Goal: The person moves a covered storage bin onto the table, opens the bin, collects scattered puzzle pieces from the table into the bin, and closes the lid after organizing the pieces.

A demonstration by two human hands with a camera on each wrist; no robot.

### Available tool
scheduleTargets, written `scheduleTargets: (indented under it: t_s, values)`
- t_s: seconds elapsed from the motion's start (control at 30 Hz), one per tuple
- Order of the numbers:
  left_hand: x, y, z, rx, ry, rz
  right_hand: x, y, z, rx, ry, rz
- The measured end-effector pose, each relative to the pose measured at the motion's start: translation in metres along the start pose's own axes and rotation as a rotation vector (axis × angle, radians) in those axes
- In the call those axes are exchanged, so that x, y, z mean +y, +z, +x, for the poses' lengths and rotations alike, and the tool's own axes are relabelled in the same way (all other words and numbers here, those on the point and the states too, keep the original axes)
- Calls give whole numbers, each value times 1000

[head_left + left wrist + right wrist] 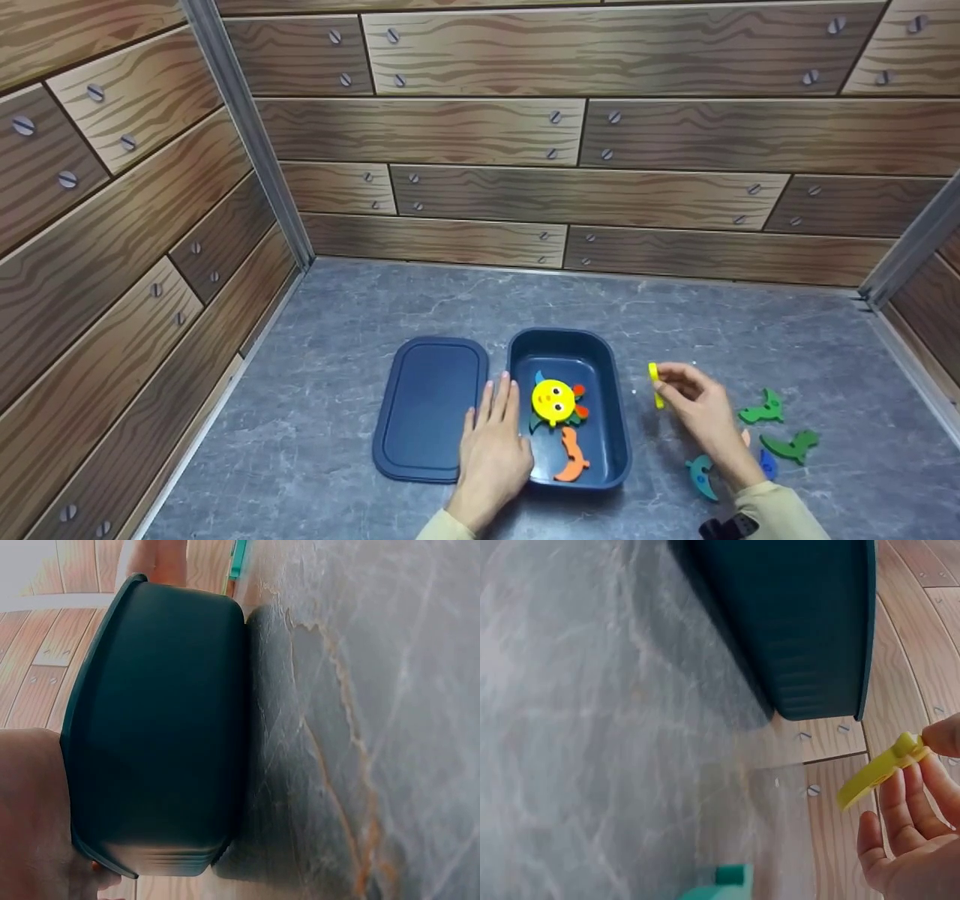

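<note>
A dark blue box (622,442) stands on the grey surface, its top uncovered. Along its left rim lies my left hand (493,454), fingers straight, touching the edge. Inside the box are a round yellow piece with a face (553,401), some red, blue and green pieces partly hidden under it, and an orange animal-shaped piece (572,455). To the right of the box, my right hand (701,409) pinches a thin yellow piece (874,774) between thumb and fingers, above the surface. Seen edge-on, its shape is hard to tell.
The dark blue lid (431,409) lies flat left of the box. Right of the right hand are green animal-shaped pieces (795,447), a teal crescent (700,477) and a blue piece (768,465), partly behind the wrist. Wood-patterned walls (480,135) enclose the surface.
</note>
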State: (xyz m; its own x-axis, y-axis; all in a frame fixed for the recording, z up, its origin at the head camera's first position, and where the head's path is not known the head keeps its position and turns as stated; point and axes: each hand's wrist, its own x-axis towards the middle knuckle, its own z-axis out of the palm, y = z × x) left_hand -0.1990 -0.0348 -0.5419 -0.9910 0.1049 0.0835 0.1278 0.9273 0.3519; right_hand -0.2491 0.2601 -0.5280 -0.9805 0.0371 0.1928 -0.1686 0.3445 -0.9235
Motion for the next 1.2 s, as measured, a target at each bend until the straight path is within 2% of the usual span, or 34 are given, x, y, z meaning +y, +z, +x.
scheduleTargets:
  t_s: [0.37, 0.57, 0.93, 1.2]
  values:
    - [0, -1, 0, 10, 3, -12, -18, 4, -2, 74, 23, 191]
    - [0, -1, -1, 10, 8, -7, -29, 11, -4, 94, 3, 295]
    - [0, -2, 0, -16, 0, -3, -41, 27, -7, 146, -87, 373]
    - [0, -1, 0, -18, 1, 0, -45, 35, -8, 98, -180, 343]
